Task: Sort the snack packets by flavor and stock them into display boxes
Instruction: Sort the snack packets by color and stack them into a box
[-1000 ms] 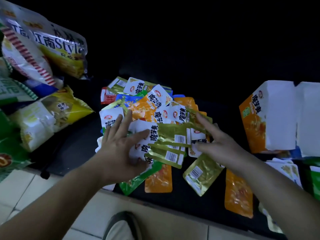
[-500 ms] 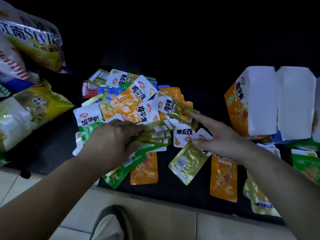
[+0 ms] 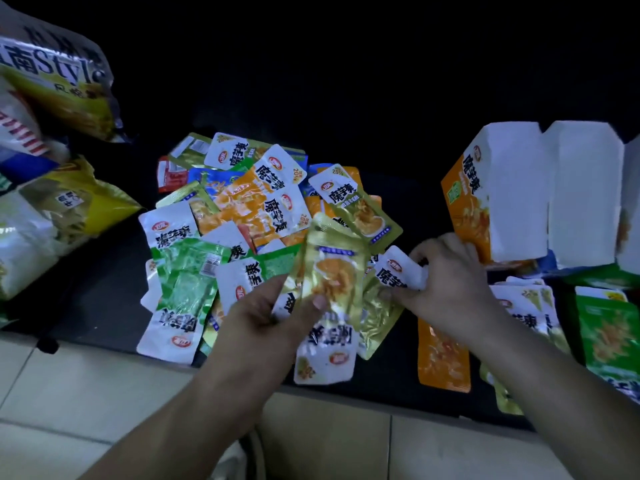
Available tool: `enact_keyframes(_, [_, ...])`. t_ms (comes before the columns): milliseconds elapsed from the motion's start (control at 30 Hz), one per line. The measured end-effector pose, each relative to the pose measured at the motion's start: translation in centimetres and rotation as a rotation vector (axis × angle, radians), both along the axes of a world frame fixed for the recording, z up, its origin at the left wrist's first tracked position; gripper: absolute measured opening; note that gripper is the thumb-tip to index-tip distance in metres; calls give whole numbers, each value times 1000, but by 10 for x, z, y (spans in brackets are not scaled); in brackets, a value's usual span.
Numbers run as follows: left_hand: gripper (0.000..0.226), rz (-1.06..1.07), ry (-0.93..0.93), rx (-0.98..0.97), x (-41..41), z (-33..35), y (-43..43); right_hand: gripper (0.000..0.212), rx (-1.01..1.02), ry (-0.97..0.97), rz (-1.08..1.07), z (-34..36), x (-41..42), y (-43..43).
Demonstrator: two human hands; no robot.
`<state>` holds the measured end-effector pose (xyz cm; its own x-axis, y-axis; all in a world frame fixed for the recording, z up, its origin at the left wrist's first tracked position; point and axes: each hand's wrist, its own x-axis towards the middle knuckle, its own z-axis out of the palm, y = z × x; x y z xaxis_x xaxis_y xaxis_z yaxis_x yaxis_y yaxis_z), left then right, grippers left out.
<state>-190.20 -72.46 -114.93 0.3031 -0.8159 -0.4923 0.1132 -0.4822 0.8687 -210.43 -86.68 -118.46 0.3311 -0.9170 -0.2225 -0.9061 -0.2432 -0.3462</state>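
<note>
Left hand: the left hand (image 3: 273, 317) grips a small fan of gold packets (image 3: 332, 271). The thumb presses on the front one and the other fingers are curled behind. The fan is held up over the near edge of the pile.
Right hand: the right hand (image 3: 450, 282) has curled fingers and pinches the white-topped packet (image 3: 398, 271), just right of the fan.
Pile: the mixed pile (image 3: 249, 202) of orange, green, blue and gold packets lies on the black surface (image 3: 104, 289), far and left of the hands.
Display boxes: the orange box (image 3: 485, 202) stands at the right, just beyond the right hand. The white box (image 3: 581, 188) stands beside it, more to the right.
Loose packets: the orange packet (image 3: 443, 355) lies flat under the right forearm. The green packet (image 3: 606, 337) lies near the right edge.
Large bags: the big snack bags (image 3: 52, 209) lean at the left.
Floor: the pale tiles (image 3: 86, 393) are nearest.
</note>
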Motion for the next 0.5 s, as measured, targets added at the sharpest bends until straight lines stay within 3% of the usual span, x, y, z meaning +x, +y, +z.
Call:
enact_keyframes(100, [32, 9, 25, -21, -6, -2, 2, 39, -26, -195, -6, 2, 2, 4])
enact_keyframes(167, [27, 64, -4, -37, -10, -1, 0, 31, -5, -298, 25, 2, 1, 9])
enact_keyframes(367, [30, 243, -111, -74, -5, -7, 3, 25, 110, -675, -158, 18, 7, 8])
enact_keyframes(500, [31, 311, -115, -113, 9, -6, 0, 28, 205, -787, -77, 51, 7, 9])
